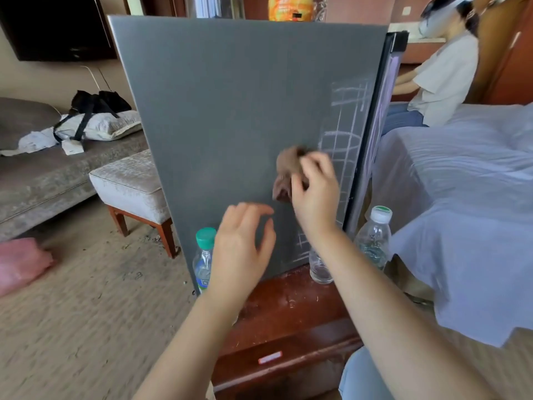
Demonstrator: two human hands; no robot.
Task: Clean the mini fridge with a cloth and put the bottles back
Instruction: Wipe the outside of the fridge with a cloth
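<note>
The grey mini fridge [230, 116] stands on a reddish wooden cabinet [288, 313], its flat grey side toward me. White scribbled marks [343, 134] cover its right part. My right hand [315, 194] grips a crumpled brown cloth [288, 171] against that side, just left of the marks. My left hand [245, 252] hovers lower down in front of the fridge, fingers loosely curled, holding nothing. A green-capped bottle [204, 258] stands at the lower left corner, partly hidden by my left hand. A white-capped bottle [374, 238] stands at the right, and a third bottle [318, 268] is mostly hidden behind my right forearm.
A bed with a pale sheet [461, 197] is close on the right, and a person in a white shirt [432, 82] sits beyond it. A padded stool [132, 186] and a sofa [43, 174] with bags are on the left. A pink bag [20, 264] lies on the carpet.
</note>
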